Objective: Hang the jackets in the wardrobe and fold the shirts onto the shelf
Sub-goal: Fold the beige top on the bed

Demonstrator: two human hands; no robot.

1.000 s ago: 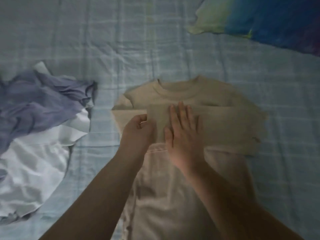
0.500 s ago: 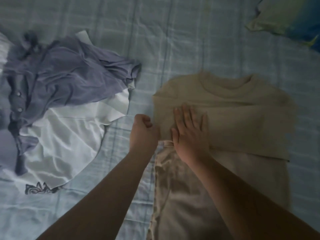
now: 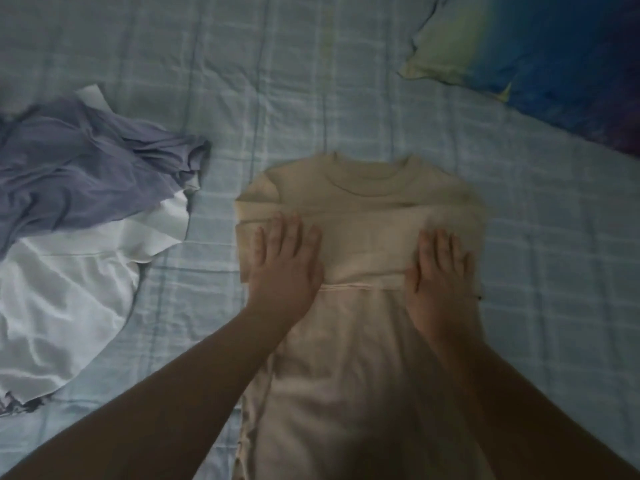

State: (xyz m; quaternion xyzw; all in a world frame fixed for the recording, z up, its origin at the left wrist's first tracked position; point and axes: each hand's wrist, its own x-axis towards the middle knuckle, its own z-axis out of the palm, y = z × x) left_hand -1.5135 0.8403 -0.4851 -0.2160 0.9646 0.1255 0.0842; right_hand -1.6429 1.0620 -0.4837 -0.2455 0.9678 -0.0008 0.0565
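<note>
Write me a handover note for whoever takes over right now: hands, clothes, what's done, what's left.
Left hand: open, flat on the beige shirt, near its left edge.
Right hand: open, flat near its right edge.
The shirt lies collar away on the bed, sleeves folded across the chest, lower half still unfolded.
Purple shirt and white shirt lie crumpled to the left, untouched.
Left: finish this fold, fold the others, shelve all. No jackets, wardrobe or shelf in view.

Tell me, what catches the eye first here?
Two bare hands pressed flat on a beige shirt mid-bed, the left hand and right hand at either end of its folded-over sleeves. Left of it lies a rumpled heap: a purple garment over a white one. A blue-green pillow sits top right.
</note>
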